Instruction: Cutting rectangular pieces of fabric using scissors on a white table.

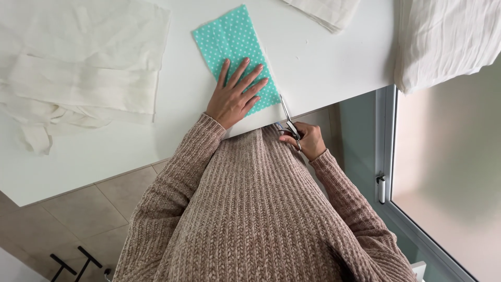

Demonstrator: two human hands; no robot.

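Pressing flat on a teal polka-dot fabric [235,49], the left hand [236,94] lies with its fingers spread and released, palm down, close to the near edge of the white table [323,62]. That spread looks meant to keep the cloth from sliding or puckering while the blades work beside it. The right hand [308,140] sits just off the table's near edge, its fingers curled through the handles of a pair of scissors [288,117]; the blades point away from the body and lie along the right side of the fabric, just beside the left hand's little finger (whether the blades are parted or closed is too small to tell). The fabric itself lies as a long rectangle running from the near edge toward the far edge of the table, a strip of white showing along its right side under the scissors.

Toward the left end of the table lie folded cream cloth pieces [83,68], well apart from the cutting. Another folded cream piece [326,11] rests at the far edge, and a white crinkled cloth [443,36] hangs at the right end. Sleeves of a ribbed beige sweater [250,209] cover both arms.
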